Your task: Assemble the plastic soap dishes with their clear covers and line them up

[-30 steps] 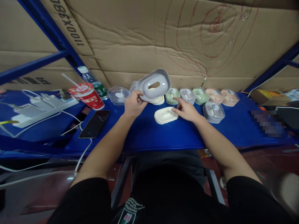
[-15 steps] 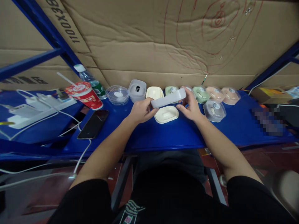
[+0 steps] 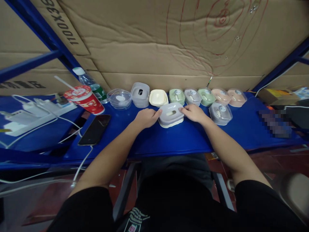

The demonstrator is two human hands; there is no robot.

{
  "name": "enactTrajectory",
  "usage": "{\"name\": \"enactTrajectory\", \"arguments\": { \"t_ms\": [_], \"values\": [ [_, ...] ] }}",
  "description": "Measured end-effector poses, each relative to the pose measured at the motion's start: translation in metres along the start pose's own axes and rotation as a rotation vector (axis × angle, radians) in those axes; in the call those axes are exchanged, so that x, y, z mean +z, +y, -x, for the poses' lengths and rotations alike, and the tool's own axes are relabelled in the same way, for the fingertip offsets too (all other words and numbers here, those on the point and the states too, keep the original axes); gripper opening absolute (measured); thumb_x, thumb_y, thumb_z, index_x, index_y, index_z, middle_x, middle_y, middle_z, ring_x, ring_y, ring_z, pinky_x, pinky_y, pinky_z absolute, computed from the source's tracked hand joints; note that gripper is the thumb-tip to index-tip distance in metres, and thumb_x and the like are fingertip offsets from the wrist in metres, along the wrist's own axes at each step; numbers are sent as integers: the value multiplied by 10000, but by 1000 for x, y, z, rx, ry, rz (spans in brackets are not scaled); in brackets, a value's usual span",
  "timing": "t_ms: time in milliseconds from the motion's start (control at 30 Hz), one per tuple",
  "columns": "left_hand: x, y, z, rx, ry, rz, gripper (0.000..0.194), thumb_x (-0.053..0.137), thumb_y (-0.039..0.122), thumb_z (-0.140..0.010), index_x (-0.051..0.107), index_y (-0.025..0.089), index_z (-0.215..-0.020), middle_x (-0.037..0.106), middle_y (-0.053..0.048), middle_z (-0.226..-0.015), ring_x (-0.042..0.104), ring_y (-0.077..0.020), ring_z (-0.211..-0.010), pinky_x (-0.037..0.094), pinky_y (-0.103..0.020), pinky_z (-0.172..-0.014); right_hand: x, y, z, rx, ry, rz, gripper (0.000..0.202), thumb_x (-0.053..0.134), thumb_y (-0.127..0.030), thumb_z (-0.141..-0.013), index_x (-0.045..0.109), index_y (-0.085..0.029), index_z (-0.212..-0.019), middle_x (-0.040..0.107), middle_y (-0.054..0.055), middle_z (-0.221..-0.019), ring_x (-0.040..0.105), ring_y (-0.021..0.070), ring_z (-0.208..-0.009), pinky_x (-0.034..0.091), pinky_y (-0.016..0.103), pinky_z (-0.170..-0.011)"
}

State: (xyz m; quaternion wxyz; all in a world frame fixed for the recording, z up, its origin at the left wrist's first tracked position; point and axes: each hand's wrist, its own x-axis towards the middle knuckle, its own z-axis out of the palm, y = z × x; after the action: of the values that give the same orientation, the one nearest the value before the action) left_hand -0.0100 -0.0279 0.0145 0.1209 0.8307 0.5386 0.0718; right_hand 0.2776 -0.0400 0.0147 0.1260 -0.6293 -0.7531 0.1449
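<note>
Shell (image 3: 173,107), grey, slotted, atop cream base (image 3: 172,125); left hand (image 3: 147,118) and right hand (image 3: 193,113), partly curled, gripping opposite ends. Step: apparently seating; next move likely calls for even pressing.

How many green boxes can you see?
2. One green box is behind the gray cover; another green box is farther right, with a gray box between them.
</note>
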Motion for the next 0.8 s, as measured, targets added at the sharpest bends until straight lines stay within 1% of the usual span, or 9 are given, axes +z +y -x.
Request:
{"name": "enactTrajectory", "arguments": {
  "t_ms": [133, 300, 367, 433, 533, 600, 700, 767, 800],
  "values": [
    [4, 5, -3, -36, -111, -112, 728, 247, 644, -1075, 781, 192, -875, 817, -160, -1087, 751, -363, -1130, 556, -436, -942, 1, -5, -2, 75, -199, 170, 516, 454, -544, -1038, 797, -201, -862, 814, 140, -1027, 728, 313, -974, 411, 348, -700],
    [3, 2, -4, -25, -108, -84, 678, 257, 609, -1088, 771, 206, -907, 814, -135, -1107, 746, -341, -1144, 550, -415, -944, -3, -7, -1, 79, -249, 137, 561, 423, -575, -1055, 782, -206, -832, 819, 122, -968, 738, 283, -937, 422, 339, -706],
    [1, -3, -6, -44, -39, -52, 664, 283, 640, -1084, 757, 216, -893, 814, -128, -1069, 753, -337, -1100, 550, -408, -905, -5, -6, 1, 74, -225, 155, 598, 440, -655, -1045, 751, -215, -785, 804, 113, -933, 728, 276, -909, 400, 336, -683],
    [-2, -8, -7, -102, 95, -1, 605, 349, 652, -1075, 759, 223, -955, 814, -117, -1047, 758, -331, -1069, 549, -402, -884, -6, -3, 2, 65, -168, 159, 653, 439, -739, -1027, 711, -221, -736, 779, 100, -872, 710, 262, -860, 371, 334, -658],
    [-11, -20, -8, -217, 325, 79, 447, 510, 565, -1052, 717, 223, -1252, 814, -95, -1025, 761, -318, -1063, 552, -403, -915, -7, 0, 3, 49, -49, 116, 687, 434, -790, -1015, 653, -222, -696, 727, 74, -771, 661, 229, -769, 327, 333, -627],
    [-20, -31, -7, -278, 421, 98, 484, 580, 498, -1032, 630, 215, -1421, 812, -95, -1025, 759, -324, -1090, 552, -424, -962, -6, 1, 3, 35, 11, 89, 654, 472, -770, -1013, 636, -223, -693, 698, 59, -734, 627, 213, -731, 308, 333, -617],
    [-35, -55, -3, -388, 486, 61, 579, 625, 481, -1007, 563, 195, -1507, 798, -163, -1157, 733, -381, -1184, 546, -504, -1021, -4, 0, 3, 7, 46, 67, 590, 531, -711, -1013, 625, -224, -693, 679, 43, -718, 588, 196, -695, 296, 332, -611],
    [-45, -72, 1, -477, 467, 14, 665, 688, 522, -964, 559, 179, -1519, 760, -223, -1285, 702, -430, -1245, 542, -556, -1041, -3, -1, 3, -7, 47, 56, 558, 564, -680, -1007, 625, -223, -693, 680, 37, -720, 579, 189, -681, 293, 331, -611],
    [-49, -80, 3, -512, 418, -11, 694, 737, 548, -926, 588, 179, -1495, 741, -236, -1330, 688, -449, -1267, 543, -571, -1045, -2, -1, 3, -9, 47, 51, 543, 579, -668, -1002, 629, -223, -696, 684, 35, -724, 579, 188, -679, 294, 330, -611]
  ]
}}
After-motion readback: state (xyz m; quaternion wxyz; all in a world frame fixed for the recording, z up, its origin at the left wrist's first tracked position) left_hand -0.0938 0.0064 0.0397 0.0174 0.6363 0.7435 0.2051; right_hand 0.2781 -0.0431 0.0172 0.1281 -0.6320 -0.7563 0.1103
